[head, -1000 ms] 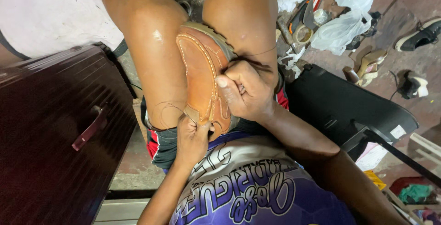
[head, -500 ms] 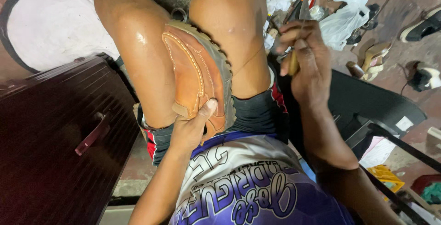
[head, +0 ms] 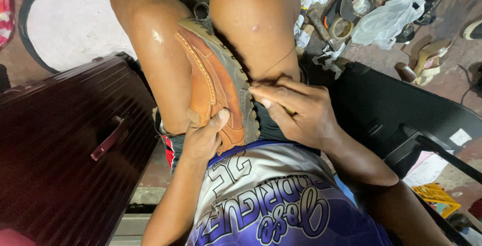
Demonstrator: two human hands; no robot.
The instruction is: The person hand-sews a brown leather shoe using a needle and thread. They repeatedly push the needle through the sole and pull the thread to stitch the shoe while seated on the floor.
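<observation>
- Gripping the brown leather shoe [head: 213,88] between my bare knees, I have it wedged on its side, grey treaded sole [head: 240,83] facing my right thigh.
- My left hand [head: 203,140] steadies the heel end, fingers curled shut on the leather, thumb pressed on the upper.
- My right hand [head: 296,110] rests against the sole's edge, fingers pinched narrow on a thin needle [head: 245,91]; a thread [head: 276,61] runs up across my thigh.
- A dark maroon suitcase [head: 65,155] lies just left of my leg.
- Scattered tools [head: 336,10], a white plastic bag [head: 389,12] and heeled shoes [head: 427,60] litter the floor on my right.
</observation>
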